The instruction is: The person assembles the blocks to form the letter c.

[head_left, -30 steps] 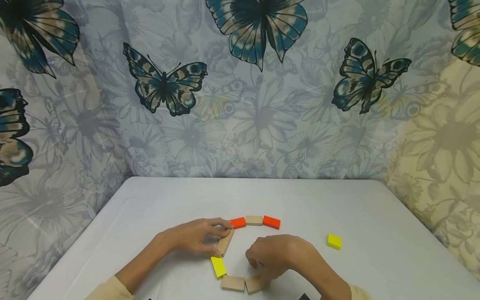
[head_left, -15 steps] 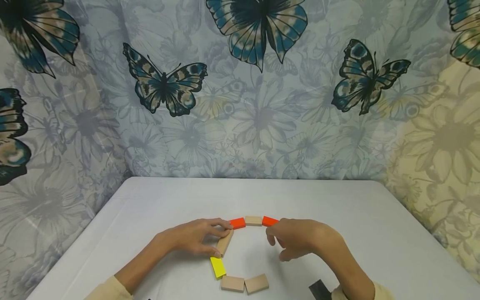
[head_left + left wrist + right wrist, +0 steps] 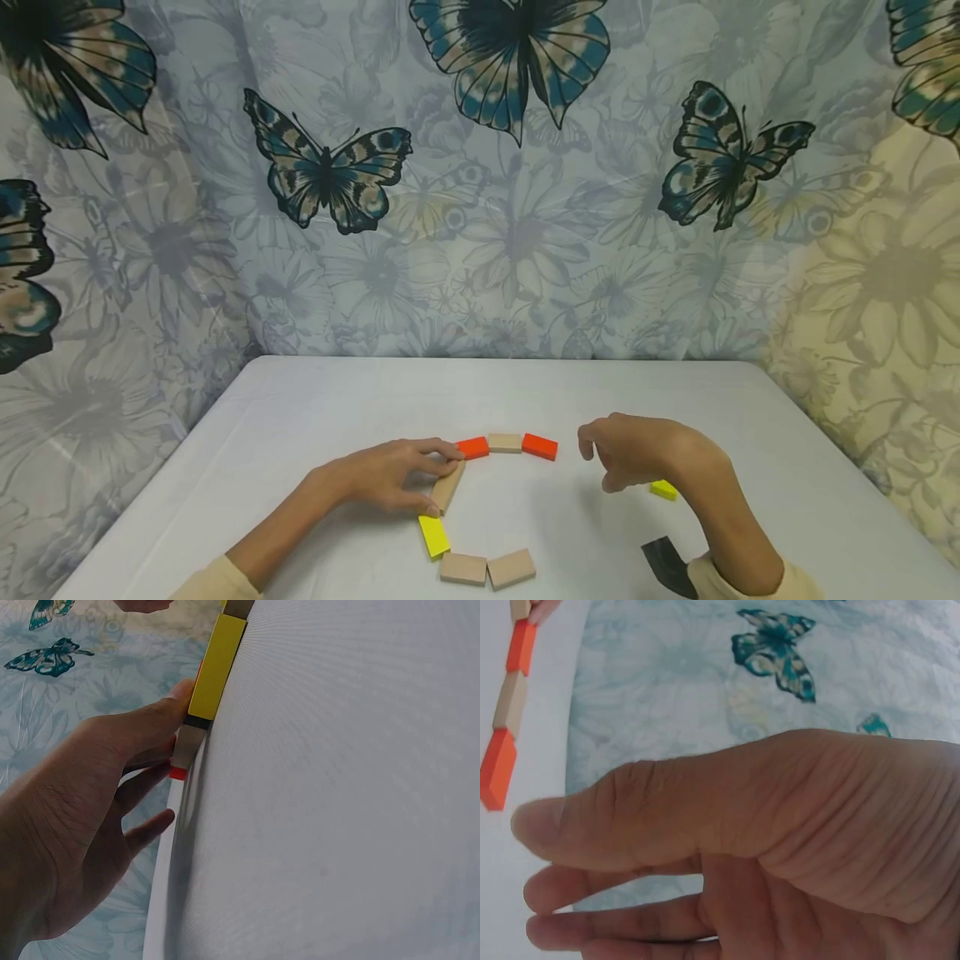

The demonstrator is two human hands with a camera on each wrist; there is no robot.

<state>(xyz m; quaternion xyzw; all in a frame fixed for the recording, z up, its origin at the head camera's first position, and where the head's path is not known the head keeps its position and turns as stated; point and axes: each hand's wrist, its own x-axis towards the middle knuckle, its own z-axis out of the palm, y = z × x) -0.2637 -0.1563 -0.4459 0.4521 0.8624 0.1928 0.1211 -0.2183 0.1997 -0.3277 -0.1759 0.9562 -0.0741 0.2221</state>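
My left hand (image 3: 393, 475) holds a plain wooden block (image 3: 447, 490) by its two ends, thumb at the near end and fingers at the far one. Beyond those fingers, a red block (image 3: 473, 448), a wooden one and a second red block (image 3: 540, 447) run rightward in an arc. Below the thumb sits a yellow block (image 3: 433, 536), followed by two wooden blocks (image 3: 462, 569) nearly end to end. Over the table's right side hovers my right hand (image 3: 645, 450), holding nothing, fingers loosely bent. Its wrist partly hides another yellow block (image 3: 663, 490).
The blocks lie on a white-covered table (image 3: 337, 392). Behind it hangs a butterfly-patterned cloth (image 3: 525, 250). A dark strap (image 3: 667, 568) shows beside the right sleeve.
My right hand has let go of the near right wooden block and moved away and rightward, past the red block, toward the lone yellow block. The left hand stays put.
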